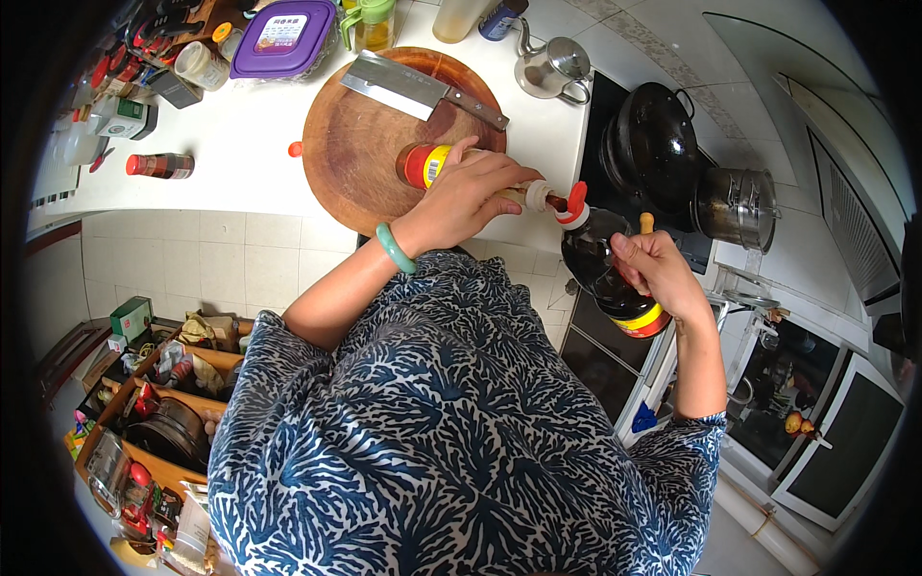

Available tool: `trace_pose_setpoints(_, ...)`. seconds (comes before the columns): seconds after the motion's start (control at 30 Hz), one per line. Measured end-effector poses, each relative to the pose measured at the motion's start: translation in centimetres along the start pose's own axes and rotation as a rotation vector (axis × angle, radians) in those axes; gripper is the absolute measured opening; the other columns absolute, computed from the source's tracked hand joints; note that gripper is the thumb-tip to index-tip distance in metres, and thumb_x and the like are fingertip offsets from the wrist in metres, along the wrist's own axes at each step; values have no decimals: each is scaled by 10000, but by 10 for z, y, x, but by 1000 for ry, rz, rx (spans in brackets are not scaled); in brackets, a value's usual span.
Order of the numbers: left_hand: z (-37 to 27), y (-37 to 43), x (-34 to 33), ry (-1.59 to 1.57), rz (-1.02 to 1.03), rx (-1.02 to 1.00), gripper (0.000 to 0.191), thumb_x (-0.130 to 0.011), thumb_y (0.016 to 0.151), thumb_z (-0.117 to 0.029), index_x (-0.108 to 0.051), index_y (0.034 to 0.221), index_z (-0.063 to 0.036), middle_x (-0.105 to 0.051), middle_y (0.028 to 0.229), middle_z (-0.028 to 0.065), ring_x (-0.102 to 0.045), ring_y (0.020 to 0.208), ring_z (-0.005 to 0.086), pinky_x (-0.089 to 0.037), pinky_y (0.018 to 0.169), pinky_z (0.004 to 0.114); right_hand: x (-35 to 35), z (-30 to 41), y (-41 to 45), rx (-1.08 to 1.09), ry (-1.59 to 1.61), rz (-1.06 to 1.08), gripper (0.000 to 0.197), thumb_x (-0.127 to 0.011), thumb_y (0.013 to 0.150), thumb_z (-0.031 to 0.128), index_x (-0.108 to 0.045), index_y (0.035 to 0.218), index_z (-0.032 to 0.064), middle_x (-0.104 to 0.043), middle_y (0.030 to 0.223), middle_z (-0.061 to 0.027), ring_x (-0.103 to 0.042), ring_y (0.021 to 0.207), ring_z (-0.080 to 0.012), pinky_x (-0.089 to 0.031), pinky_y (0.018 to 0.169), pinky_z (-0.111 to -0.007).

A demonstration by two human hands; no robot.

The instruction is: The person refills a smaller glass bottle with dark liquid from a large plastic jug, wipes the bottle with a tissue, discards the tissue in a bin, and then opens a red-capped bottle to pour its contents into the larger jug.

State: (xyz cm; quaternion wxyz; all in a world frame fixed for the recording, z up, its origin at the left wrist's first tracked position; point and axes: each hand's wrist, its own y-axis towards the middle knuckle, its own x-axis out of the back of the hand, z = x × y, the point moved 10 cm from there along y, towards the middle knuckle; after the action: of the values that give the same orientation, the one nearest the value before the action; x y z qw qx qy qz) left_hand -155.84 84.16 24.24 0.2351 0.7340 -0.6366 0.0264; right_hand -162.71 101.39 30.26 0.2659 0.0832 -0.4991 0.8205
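My left hand (461, 194), with a green bangle at its wrist, grips a small bottle with a red and yellow label (425, 165). That bottle lies tilted over the round wooden chopping board (346, 158), its open neck pointing right. My right hand (652, 270) holds a large bottle of dark liquid (598, 252) by its handle, its red flip cap (576, 201) raised. The two mouths meet or nearly meet, and dark liquid shows between them. A cleaver (403, 86) rests at the back of the board. A small red cap (295, 149) lies left of the board.
A metal kettle (555, 68) stands behind right, near a black wok (655, 144) and a steel pot (735, 209) on the stove. A purple-lidded box (284, 39), jars and a small sauce bottle (160, 165) are at left. Below left is an open drawer unit (209, 356).
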Motion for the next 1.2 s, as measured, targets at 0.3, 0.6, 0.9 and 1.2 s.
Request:
trace_pose_setpoints(0.3, -2, 0, 2, 34, -14, -24, 355, -622, 794, -172, -576, 1140, -105, -600, 1036, 41, -540, 1002, 218, -254, 993, 398, 0, -5, 1, -8, -9, 35, 499, -559, 900, 423, -479, 555, 72, -367, 490, 59, -289, 430, -36, -217, 400, -209)
trace_pose_setpoints(0.6, -1, 0, 1, 31, -21, -24, 354, -629, 791, -177, -580, 1134, -102, -602, 1014, 40, -544, 987, 219, -264, 985, 398, 1, -5, 1, -16, -2, 26, 499, -562, 898, 426, -483, 558, 68, -372, 491, 57, -292, 430, -36, -218, 400, -210)
trace_pose_setpoints(0.9, -1, 0, 0, 26, -23, -30, 366, -639, 778, -168, -579, 1132, -97, -600, 1024, 42, -542, 992, 225, -274, 983, 403, 2, -2, 1, -9, -18, 25, 491, -564, 899, 417, -500, 568, 61, -379, 494, 55, -298, 434, -34, -227, 404, -207)
trace_pose_setpoints(1.2, -2, 2, -1, 21, 1, -23, 367, -629, 784, -160, -571, 1140, -93, -596, 1039, 48, -534, 1008, 233, -271, 983, 408, 2, -1, 1, -12, -22, 26, 499, -564, 899, 419, -492, 562, 58, -381, 495, 53, -302, 439, -36, -231, 409, -210)
